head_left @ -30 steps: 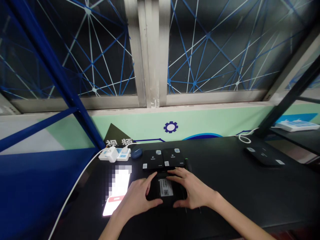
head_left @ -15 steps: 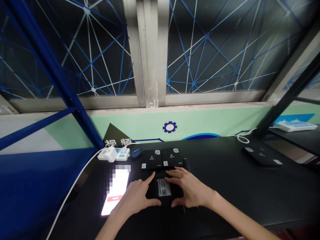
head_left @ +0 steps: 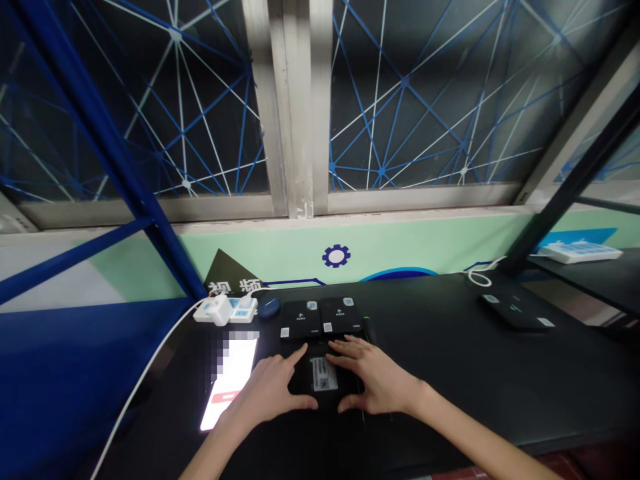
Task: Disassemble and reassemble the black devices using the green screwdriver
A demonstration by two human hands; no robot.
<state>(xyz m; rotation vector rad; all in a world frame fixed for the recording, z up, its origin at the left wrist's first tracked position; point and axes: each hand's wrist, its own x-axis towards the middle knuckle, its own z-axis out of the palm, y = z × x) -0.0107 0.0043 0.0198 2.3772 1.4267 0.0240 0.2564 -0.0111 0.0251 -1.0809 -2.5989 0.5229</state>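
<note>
A black device with a white printed label (head_left: 325, 374) lies on the black table between my hands. My left hand (head_left: 277, 387) rests at its left side, index finger stretched forward and thumb pointing inward. On the right side my right hand (head_left: 373, 377) has its fingers spread over the device's edge, with the thumb near the front. Neither hand is closed round anything. Just beyond the fingertips, two black boxes (head_left: 300, 320) (head_left: 341, 315) lie side by side. The dark device's exact outline is hard to make out against the table.
A lit phone (head_left: 233, 377) lies left of my left hand. Behind it are a white power strip (head_left: 242, 311) with a cable and a dark blue round object (head_left: 269, 307). Another black box (head_left: 516, 312) lies at the right of the table (head_left: 450, 373).
The whole view has shifted slightly. Both hands keep nearly the same pose around the labelled device.
</note>
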